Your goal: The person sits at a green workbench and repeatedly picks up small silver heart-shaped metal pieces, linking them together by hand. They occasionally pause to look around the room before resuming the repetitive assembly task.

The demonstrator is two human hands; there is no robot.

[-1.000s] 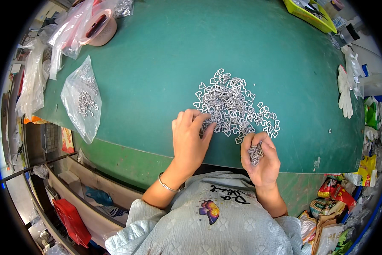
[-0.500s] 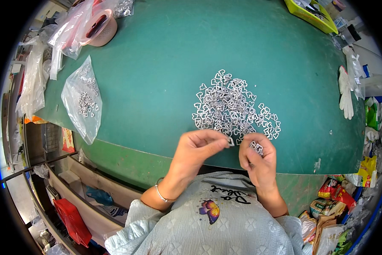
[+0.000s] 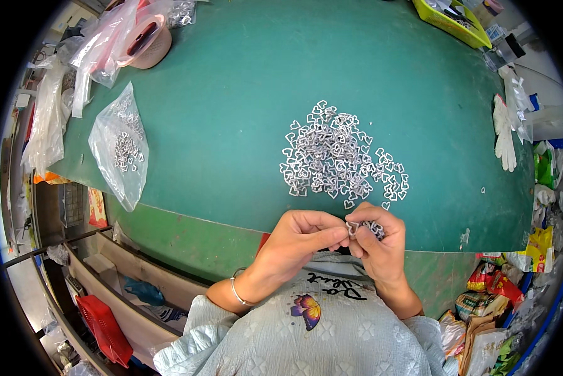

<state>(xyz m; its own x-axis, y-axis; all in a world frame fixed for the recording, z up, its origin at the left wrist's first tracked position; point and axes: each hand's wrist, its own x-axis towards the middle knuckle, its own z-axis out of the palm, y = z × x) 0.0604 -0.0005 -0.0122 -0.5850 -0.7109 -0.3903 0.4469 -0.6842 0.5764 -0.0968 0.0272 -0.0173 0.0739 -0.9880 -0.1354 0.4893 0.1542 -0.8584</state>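
- Across the room's middle, a broad green-topped bench (image 3: 212,125), curved by the lens.
- At left, on the bench: a clear plastic bag (image 3: 109,178) with small silver pieces inside; farther back, a pink plastic basket (image 3: 158,55).
- By the front edge: left hand (image 3: 297,241), grip narrow, pinched on one small silver heart-shaped link (image 3: 352,229), seemingly metal; possible drop from so slight a hold.
- Just beyond both hands: a loose pile of silver heart-shaped links (image 3: 328,147); easily scattered by a brushing knuckle.
- Touching the pinched link: right hand (image 3: 385,247), grip curled round a bunch of similar links (image 3: 373,230); possible spill from loosened fingers.
- Far right: a white fabric glove (image 3: 503,141), well apart.
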